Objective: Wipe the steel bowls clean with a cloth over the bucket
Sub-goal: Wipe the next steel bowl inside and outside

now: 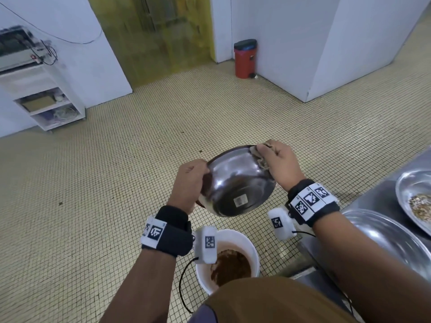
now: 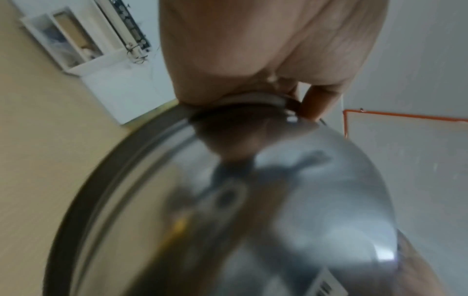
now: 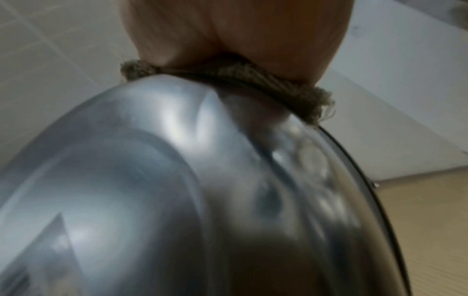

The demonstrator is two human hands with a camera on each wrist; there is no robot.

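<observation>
A steel bowl [image 1: 238, 183] is held tilted in the air, its underside with a small sticker facing me, its opening turned away. My left hand [image 1: 191, 176] grips its left rim [image 2: 243, 102]. My right hand [image 1: 277, 162] pinches a beige cloth [image 1: 261, 159] over the bowl's upper right rim; the right wrist view shows the cloth [image 3: 253, 80] folded over the edge under my palm. A white bucket [image 1: 247, 241] with brown waste inside stands on the floor just below and nearer to me. The inside of the bowl is hidden.
A steel counter [image 1: 373, 199] runs along the right, bearing an empty steel bowl [image 1: 391, 236] and another bowl with food scraps [image 1: 417, 201]. A red pedal bin [image 1: 245, 59] stands by the far wall, a white shelf unit [image 1: 46, 99] at the left. Tiled floor lies ahead.
</observation>
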